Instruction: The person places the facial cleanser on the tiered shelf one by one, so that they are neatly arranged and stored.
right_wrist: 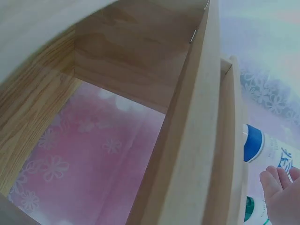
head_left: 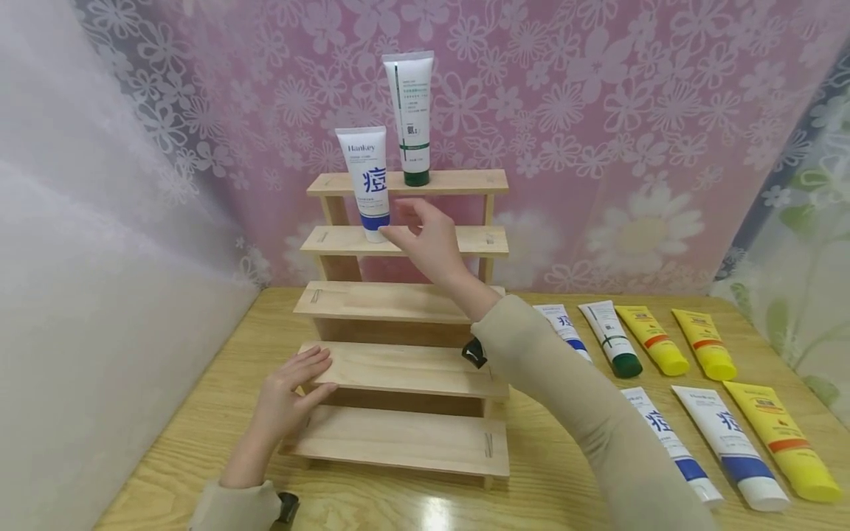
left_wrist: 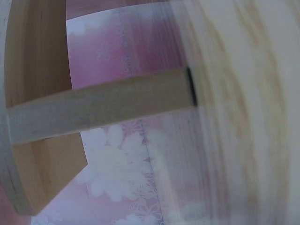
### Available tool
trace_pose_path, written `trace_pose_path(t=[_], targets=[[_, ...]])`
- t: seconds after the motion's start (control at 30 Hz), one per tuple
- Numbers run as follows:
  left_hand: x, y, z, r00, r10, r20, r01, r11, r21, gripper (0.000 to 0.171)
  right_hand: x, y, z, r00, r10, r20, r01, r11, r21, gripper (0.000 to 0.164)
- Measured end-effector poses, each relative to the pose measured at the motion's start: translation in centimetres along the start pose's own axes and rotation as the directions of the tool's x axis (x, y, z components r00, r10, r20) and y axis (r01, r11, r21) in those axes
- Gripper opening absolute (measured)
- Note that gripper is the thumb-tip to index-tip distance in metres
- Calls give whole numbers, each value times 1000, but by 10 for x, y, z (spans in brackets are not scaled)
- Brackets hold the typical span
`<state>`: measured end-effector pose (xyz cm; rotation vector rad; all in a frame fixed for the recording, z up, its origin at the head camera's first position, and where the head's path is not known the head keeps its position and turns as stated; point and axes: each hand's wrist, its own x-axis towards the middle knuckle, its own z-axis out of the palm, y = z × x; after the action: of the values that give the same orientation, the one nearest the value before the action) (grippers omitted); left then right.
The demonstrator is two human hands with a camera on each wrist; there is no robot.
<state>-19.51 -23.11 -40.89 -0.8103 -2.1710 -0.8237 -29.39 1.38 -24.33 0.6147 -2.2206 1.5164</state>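
Note:
A white tube with blue print [head_left: 364, 166] stands cap down on the second tier from the top of a stepped wooden shelf [head_left: 398, 446]. My right hand [head_left: 428, 236] is beside its lower part, thumb tip close to the cap and fingers loosely bent. The right wrist view shows the fingertips [right_wrist: 272, 180] next to this tube's blue band [right_wrist: 253, 143]. On the top tier stands a white tube with a green cap [head_left: 413, 118]. My left hand [head_left: 285, 391] rests at the left end of a lower tier, fingers extended over the board.
Right of the shelf, tubes lie on the wooden table [head_left: 206, 435]: yellow ones [head_left: 783, 439], blue-and-white ones [head_left: 730, 446] and a green-capped one [head_left: 611, 335]. My right sleeve [head_left: 591, 413] partly covers some. A flowered pink backdrop [head_left: 598, 147] hangs behind; a pale wall [head_left: 119, 258] is at left.

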Motion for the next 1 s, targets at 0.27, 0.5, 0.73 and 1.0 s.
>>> trace_pose_path(t=[0.27, 0.5, 0.73, 1.0], targets=[[1, 0, 2, 1000, -9, 3, 9, 1000, -1, 36, -18, -1, -15, 999, 5, 46, -8, 999, 44, 43], [2, 1, 3, 1000, -18, 5, 18, 1000, -3, 36, -36, -1, -30, 996, -25, 90, 25, 1000, 9, 48], [1, 2, 2, 1000, 14, -6, -14, 1000, 4, 36, -59, 3, -46, 989, -20, 146, 20, 1000, 2, 49], [1, 5, -1, 1000, 23, -16, -23, 1000, 15, 37, -82, 15, -68, 988, -51, 147, 59, 997, -52, 47]])
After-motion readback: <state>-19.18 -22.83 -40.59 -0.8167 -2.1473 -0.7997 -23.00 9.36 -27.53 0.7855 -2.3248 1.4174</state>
